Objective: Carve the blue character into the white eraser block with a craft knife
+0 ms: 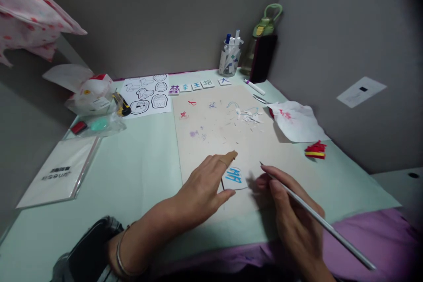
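A white square piece (pixel 235 180) with blue lettering lies on the beige board (pixel 211 141). My left hand (pixel 205 180) rests around it, index finger at the far edge and thumb at the near edge. The index fingertip has a tan covering. In my right hand (pixel 294 211) is a slim silver craft knife (pixel 325 224), held like a pen. Its fine tip points left, just right of the white piece and apart from it. White shavings (pixel 249 116) are scattered farther back on the board.
Small lettered squares (pixel 196 86) stand in a row behind the board. A pen cup (pixel 230 59), green bottle (pixel 263 26), and white marker (pixel 254 87) are at the back. Tweezers (pixel 261 99), crumpled paper (pixel 297 121), and red strips (pixel 316 150) lie right; a yellow cutter (pixel 122 105) lies left.
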`<state>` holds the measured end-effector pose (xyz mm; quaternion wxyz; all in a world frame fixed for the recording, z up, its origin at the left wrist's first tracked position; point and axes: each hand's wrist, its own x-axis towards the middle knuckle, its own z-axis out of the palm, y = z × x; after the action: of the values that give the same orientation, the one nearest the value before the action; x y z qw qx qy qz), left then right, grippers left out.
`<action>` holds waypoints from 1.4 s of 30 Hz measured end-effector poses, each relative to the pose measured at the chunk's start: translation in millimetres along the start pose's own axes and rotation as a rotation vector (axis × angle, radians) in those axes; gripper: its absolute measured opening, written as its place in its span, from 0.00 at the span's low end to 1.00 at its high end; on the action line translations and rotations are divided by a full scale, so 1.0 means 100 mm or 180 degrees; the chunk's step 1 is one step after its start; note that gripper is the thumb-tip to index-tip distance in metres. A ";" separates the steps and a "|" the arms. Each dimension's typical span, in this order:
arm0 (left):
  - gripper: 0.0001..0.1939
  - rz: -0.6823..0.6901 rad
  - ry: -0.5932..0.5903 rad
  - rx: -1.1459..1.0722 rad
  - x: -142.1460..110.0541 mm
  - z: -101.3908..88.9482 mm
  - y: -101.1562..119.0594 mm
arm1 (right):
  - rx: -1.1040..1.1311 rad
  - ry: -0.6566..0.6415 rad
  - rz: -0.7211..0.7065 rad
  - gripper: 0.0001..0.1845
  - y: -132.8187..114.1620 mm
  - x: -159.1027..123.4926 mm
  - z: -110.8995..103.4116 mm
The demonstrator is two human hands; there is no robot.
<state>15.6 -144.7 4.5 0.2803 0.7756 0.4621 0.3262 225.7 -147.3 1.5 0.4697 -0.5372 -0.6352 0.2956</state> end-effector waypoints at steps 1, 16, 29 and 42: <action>0.41 -0.0010 0.0002 0.0008 0.00 0.01 0.00 | -0.0048 -0.0008 -0.0181 0.11 0.01 0.00 -0.03; 0.38 -0.0199 0.0022 -0.0041 0.00 0.04 -0.02 | -0.0175 -0.0410 0.0145 0.10 0.09 -0.01 -0.02; 0.38 -0.0273 0.0027 -0.0142 -0.01 0.03 -0.04 | -0.0274 -0.0578 0.0210 0.08 0.04 0.00 -0.05; 0.37 -0.0333 0.0044 -0.0022 -0.01 0.03 -0.02 | -0.0342 -0.0663 0.0027 0.10 -0.06 -0.02 -0.05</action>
<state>16.7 -145.5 0.6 0.2964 0.7471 0.5028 0.3180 227.6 -150.9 7.8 0.3704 -0.5307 -0.6932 0.3173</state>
